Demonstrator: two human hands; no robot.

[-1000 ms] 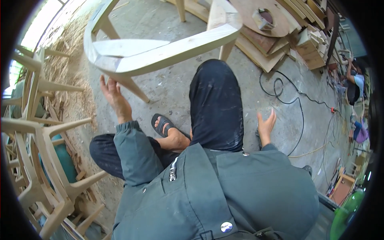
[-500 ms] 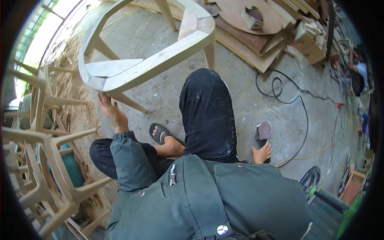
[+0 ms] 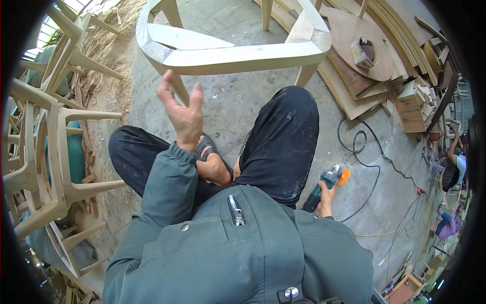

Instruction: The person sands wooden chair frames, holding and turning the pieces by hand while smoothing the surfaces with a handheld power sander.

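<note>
A pale wooden chair frame (image 3: 245, 57) with angled legs stands on the floor in front of my knees. Just below its near left corner, my left hand (image 3: 183, 117) is raised with fingers and thumb apart, holding nothing. Whether a fingertip touches the wood there, I cannot tell. Down at my right side, my right hand (image 3: 326, 196) is wrapped round the body of a teal angle grinder (image 3: 331, 176). An orange-faced disc (image 3: 343, 177) is on the grinder's head, turned away to the right. Part of the grinder's body is hidden behind the fingers.
Several wooden chair frames (image 3: 61, 147) crowd the left, beside sawdust and wood scraps (image 3: 114, 55). A black cable (image 3: 377, 175) loops over the concrete at right. Boards (image 3: 349, 93) and a round wooden panel (image 3: 385, 66) with a sanding disc box (image 3: 362, 52) lie at far right. People are farther right.
My left hand has come away from the frame's corner, its fingers now spread. The right hand has lifted and turned the grinder, showing its orange disc face. The view has swung left.
</note>
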